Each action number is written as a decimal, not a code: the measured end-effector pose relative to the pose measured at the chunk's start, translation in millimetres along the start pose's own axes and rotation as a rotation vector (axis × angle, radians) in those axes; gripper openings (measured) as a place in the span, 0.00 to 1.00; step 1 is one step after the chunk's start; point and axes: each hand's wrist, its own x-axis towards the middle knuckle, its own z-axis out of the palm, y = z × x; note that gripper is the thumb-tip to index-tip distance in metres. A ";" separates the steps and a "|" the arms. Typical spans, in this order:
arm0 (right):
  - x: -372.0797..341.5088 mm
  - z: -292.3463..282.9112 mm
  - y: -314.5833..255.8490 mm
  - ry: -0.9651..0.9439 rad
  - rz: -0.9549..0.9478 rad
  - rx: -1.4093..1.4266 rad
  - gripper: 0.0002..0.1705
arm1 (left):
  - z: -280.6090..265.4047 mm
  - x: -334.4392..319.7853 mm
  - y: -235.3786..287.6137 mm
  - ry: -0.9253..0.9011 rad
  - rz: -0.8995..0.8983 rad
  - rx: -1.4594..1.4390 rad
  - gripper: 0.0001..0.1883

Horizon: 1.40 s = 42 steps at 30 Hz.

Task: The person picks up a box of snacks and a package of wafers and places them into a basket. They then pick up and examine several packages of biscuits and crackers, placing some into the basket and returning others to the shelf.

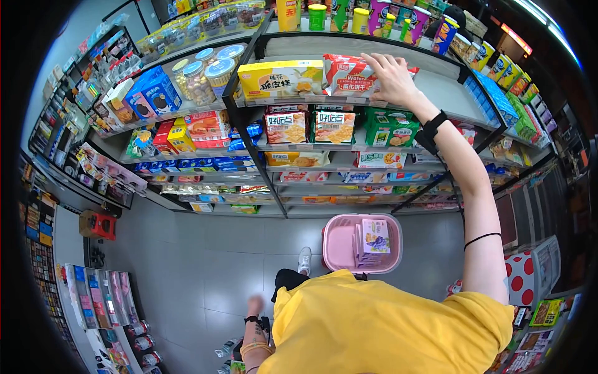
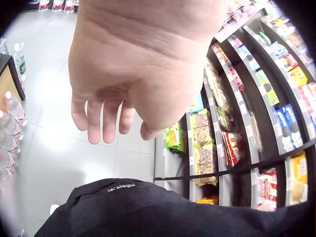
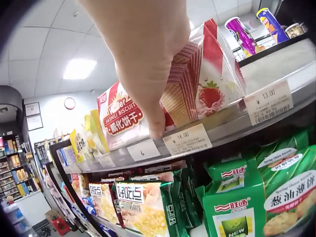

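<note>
We seem to be grasping the red wafer biscuit bag, on the far shelf under our right hand, thumb in front, fingers curled over its top. Next calls for a lift, probably toward the near pink basket. Our left hand hangs loose, holding nothing.

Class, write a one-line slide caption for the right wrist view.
A right hand grips a strawberry-printed wafer biscuit pack on a price-tagged shelf, above green snack packs.

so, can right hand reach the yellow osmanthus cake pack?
Probably yes: nothing stands before the osmanthus cake pack, though the right hand must first leave the wafer biscuits bag beside it.
</note>
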 end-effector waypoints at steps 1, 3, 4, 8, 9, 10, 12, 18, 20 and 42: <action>-1.5 2.7 -2.1 0.034 0.006 -0.013 0.61 | 0.2 -0.5 0.0 -0.002 -0.006 0.009 0.19; 0.5 2.7 0.3 -0.049 0.037 0.028 0.62 | 0.0 -1.0 0.7 -0.004 -0.009 0.011 0.19; 0.2 3.0 1.0 -0.093 0.053 0.050 0.62 | 0.0 0.1 0.0 -0.004 -0.007 0.005 0.19; 3.8 11.1 6.0 -0.055 0.037 0.073 0.59 | 1.0 4.7 3.5 0.007 0.004 -0.019 0.19; 4.8 11.0 5.1 -0.048 0.035 0.066 0.58 | 2.1 5.3 4.2 0.010 0.008 -0.019 0.18; 5.6 10.9 4.3 -0.042 0.034 0.060 0.57 | 2.9 5.0 5.9 0.013 0.012 -0.019 0.18; 5.4 10.2 3.2 -0.047 0.037 0.055 0.56 | 4.0 2.8 7.1 0.010 0.014 -0.016 0.18; 2.9 13.2 3.7 -0.052 0.040 0.043 0.56 | 7.5 -2.0 12.5 -0.012 0.014 0.020 0.19; 4.2 12.1 3.4 -0.064 0.037 0.039 0.56 | 8.9 -2.6 13.4 -0.010 0.015 0.015 0.19; 5.0 27.4 6.0 -0.037 0.039 0.039 0.49 | 15.4 -2.8 19.3 0.011 0.081 0.007 0.19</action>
